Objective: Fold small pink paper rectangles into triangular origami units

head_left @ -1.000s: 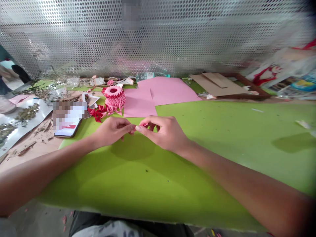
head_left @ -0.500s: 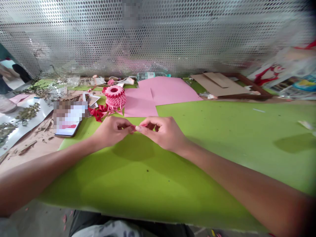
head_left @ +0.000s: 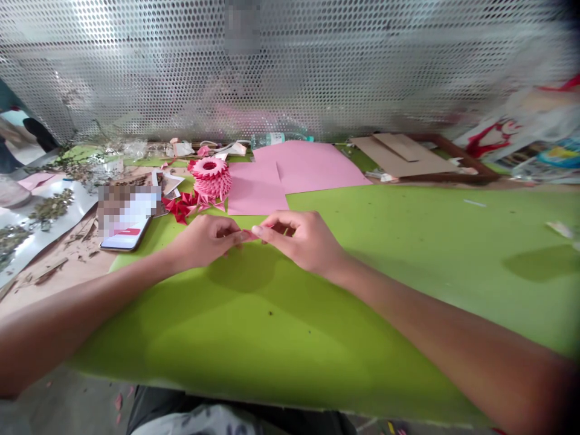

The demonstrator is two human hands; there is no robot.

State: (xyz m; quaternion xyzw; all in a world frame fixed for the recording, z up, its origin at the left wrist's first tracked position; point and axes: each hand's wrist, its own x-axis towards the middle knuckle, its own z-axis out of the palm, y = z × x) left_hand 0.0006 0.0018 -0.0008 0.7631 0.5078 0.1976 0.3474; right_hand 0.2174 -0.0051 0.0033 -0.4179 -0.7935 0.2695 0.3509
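Note:
My left hand (head_left: 209, 241) pinches one end of a small pink strip of folded paper (head_left: 251, 235). My right hand (head_left: 304, 240) grips its other end between thumb and fingers, and the fingers cover most of the piece. Both hands are held just above the green tabletop sheet (head_left: 281, 338). Beyond the left hand stands a round, ridged stack of folded pink paper (head_left: 211, 179) with a hole in its top. Loose red and pink folded paper pieces (head_left: 181, 207) lie at its foot. Flat pink paper sheets (head_left: 312, 166) are spread behind my hands.
A phone (head_left: 127, 226) lies at the left among dry plant bits. Brown cardboard (head_left: 403, 156) rests on a wooden frame (head_left: 475, 172) at the back right. A clear bottle (head_left: 274, 139) lies before the perforated metal panel (head_left: 290, 72). Plastic packaging (head_left: 521, 136) sits far right.
My right fingertips have shifted slightly right along the pink paper, and a little more of it shows between the hands. My left hand has barely moved.

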